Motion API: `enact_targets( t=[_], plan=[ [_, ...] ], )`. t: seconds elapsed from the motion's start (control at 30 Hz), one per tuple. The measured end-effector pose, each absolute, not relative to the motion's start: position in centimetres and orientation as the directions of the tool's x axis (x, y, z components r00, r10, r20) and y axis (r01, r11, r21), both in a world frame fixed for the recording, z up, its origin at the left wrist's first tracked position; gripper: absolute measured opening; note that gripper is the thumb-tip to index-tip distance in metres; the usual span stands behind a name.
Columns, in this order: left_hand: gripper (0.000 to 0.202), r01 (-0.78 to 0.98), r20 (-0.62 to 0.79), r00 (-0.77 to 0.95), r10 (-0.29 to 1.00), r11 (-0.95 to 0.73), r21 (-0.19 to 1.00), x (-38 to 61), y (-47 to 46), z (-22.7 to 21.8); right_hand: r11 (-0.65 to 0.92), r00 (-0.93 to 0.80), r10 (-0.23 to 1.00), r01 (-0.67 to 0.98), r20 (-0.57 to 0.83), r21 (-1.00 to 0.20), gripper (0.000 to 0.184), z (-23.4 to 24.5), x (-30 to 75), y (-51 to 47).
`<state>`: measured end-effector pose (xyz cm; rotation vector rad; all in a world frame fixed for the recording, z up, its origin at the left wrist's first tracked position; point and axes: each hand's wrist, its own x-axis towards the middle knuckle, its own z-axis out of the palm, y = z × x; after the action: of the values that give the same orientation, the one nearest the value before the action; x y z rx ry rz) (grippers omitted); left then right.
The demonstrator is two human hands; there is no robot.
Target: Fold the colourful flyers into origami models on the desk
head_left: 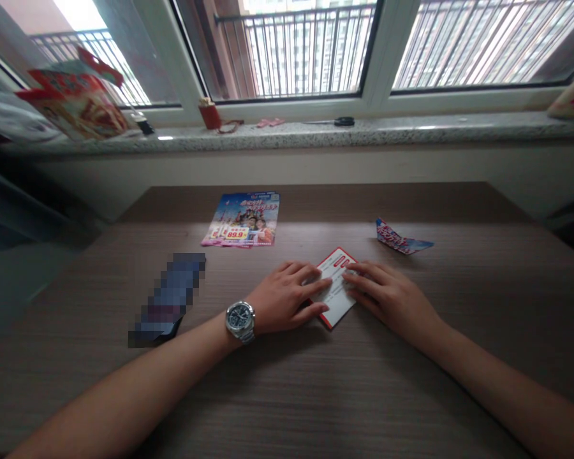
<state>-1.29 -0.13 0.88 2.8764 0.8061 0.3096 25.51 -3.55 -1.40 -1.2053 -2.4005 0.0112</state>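
A white sheet of paper with red edges and small print, a leaflet (337, 296), lies flat on the brown table, turned cornerwise to me and apparently folded. My left hand (291, 296), with a metal watch (240, 319) on its wrist, rests on the leaflet's left side, fingers stretched out. From the other side, my right hand (387, 293) lays its extended fingertips on the leaflet's right part. Neither hand grips it. Beyond my right hand sits a folded paper shape (402, 239) in blue and pink print, its ends raised.
A stack of printed flyers (246, 220) lies at the table's back left. Nearer my left forearm is a blurred-out dark phone-like object (172, 296). On the windowsill stand a red container (210, 115), scissors (342, 121) and a red printed bag (81, 105).
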Motion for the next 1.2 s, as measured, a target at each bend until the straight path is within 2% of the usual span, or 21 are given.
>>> enact_targets(
  t=[0.27, 0.57, 0.93, 1.2],
  plan=[
    [0.042, 0.438, 0.190, 0.860, 0.474, -0.876, 0.200, -1.2, -0.3, 1.2, 0.611, -0.521, 0.782, 0.749, 0.343, -0.256, 0.030, -1.5, 25.6, -3.8],
    [0.042, 0.395, 0.171, 0.881, 0.442, -0.884, 0.249, -1.2, -0.2, 0.2, 0.698, -0.629, 0.713, 0.599, 0.310, -0.392, 0.043, -1.7, 26.3, -2.9],
    [0.041, 0.395, 0.180, 0.877, 0.446, -0.881, 0.259, -1.1, -0.1, -0.2, 0.656, -0.555, 0.753, 0.675, 0.353, -0.339, 0.034, -1.4, 26.5, -3.1],
    [0.045, 0.396, 0.191, 0.867, 0.461, -0.869, 0.298, -1.1, -0.1, -0.3, 0.626, -0.547, 0.780, 0.703, 0.305, -0.338, 0.034, -1.5, 26.7, -3.4]
  ],
)
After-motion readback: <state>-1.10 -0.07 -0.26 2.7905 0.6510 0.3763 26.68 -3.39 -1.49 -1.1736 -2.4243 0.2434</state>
